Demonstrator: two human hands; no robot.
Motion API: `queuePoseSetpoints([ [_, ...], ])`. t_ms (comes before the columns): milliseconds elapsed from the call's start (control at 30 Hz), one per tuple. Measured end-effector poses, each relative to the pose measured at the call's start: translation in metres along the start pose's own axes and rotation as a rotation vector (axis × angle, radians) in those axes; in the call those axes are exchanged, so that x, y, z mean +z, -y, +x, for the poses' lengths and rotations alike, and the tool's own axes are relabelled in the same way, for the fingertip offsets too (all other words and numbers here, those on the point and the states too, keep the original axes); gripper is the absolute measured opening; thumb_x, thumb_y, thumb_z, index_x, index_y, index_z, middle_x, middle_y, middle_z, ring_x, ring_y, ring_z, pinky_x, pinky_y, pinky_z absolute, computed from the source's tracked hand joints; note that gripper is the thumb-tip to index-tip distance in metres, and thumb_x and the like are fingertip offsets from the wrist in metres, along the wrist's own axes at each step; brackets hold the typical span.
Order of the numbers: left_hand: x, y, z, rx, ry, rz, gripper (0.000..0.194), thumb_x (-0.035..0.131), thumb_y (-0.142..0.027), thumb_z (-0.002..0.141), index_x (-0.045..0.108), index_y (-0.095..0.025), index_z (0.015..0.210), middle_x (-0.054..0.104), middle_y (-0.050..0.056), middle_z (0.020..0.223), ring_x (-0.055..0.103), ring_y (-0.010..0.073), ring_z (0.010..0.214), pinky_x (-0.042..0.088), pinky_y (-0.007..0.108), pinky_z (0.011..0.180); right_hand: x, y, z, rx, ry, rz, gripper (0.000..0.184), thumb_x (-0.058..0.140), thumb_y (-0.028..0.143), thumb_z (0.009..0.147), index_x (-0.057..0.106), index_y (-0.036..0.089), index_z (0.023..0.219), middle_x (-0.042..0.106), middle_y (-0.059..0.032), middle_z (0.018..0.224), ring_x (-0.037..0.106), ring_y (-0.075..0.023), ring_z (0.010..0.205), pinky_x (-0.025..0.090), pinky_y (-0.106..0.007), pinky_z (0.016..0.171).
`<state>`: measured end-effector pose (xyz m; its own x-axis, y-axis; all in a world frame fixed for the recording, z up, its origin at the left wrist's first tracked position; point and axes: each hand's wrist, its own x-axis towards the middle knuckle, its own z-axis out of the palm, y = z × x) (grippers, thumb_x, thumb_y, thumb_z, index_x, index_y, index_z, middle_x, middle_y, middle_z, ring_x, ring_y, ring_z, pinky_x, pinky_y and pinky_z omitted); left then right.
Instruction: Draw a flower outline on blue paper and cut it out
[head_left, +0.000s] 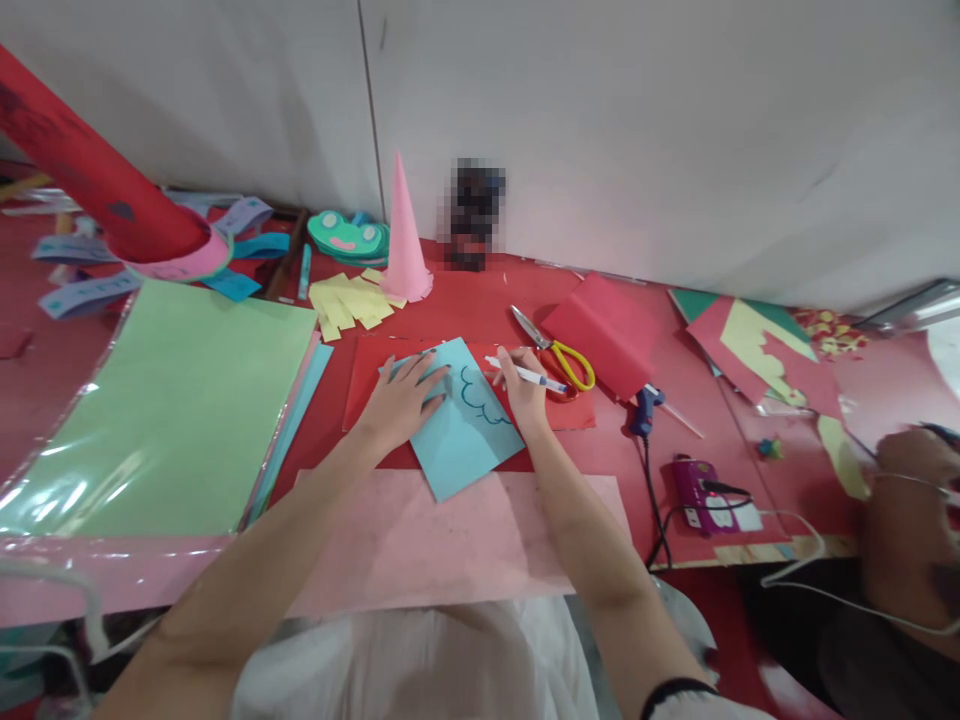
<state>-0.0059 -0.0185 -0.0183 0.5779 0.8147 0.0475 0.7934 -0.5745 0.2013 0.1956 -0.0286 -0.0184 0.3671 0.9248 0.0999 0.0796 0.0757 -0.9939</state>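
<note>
- The pink sheet [457,560] lay nearest the person;
- the blue paper [454,460] rested just beyond, on a red sheet [364,375], and bore a dark scalloped line [470,402];
- the left hand [405,402] pressed on its left part, fingers spread;
- the right hand [523,385] pinched a white pen [546,381]; whether its tip touched the paper was hard to tell;
- yellow-handled scissors [571,366] lay beside that hand; a pink cone [406,245] stood farther off.
</note>
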Motion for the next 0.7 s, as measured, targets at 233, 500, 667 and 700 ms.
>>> queuePoseSetpoints([
  [233,-0.006,-0.032,-0.003,-0.181,-0.077,0.063,0.05,0.045,-0.042,0.094,0.055,-0.012,0.132,0.058,0.02,0.123,0.055,0.0346,0.109,0.032,0.052,0.103,0.003,0.015,-0.009,-0.048,-0.085,-0.046,0.029,0.06,0.049,0.082,0.054,0.023,0.073,0.056,0.0039,0.057,0.058,-0.0126,0.054,0.055,-0.027,0.06],
  [500,-0.006,-0.002,0.004,-0.06,-0.083,-0.07,0.043,0.041,-0.022,0.094,0.052,-0.021,0.136,0.056,0.014,0.131,0.051,0.0286,0.122,0.037,0.045,0.102,0.006,0.001,-0.004,0.041,-0.023,0.031,0.034,0.058,0.053,0.083,0.047,0.025,0.068,0.047,0.0057,0.048,0.051,-0.0124,0.046,0.056,-0.031,0.055],
  [667,-0.002,0.004,0.004,-0.023,0.006,-0.035,0.044,0.042,-0.028,0.096,0.047,-0.022,0.139,0.04,0.007,0.151,0.033,0.0255,0.14,0.02,0.047,0.116,-0.014,0.003,0.009,-0.066,-0.319,0.035,0.027,0.054,0.049,0.085,0.046,0.024,0.079,0.043,0.0096,0.049,0.047,-0.0091,0.043,0.055,-0.026,0.053],
  [700,-0.002,0.002,0.003,-0.047,-0.006,-0.021,0.044,0.042,-0.03,0.096,0.047,-0.022,0.139,0.043,0.007,0.149,0.037,0.0259,0.138,0.019,0.049,0.117,-0.018,0.003,0.011,-0.08,-0.368,0.031,0.026,0.054,0.048,0.085,0.046,0.024,0.08,0.043,0.0097,0.049,0.048,-0.0087,0.044,0.054,-0.025,0.053],
])
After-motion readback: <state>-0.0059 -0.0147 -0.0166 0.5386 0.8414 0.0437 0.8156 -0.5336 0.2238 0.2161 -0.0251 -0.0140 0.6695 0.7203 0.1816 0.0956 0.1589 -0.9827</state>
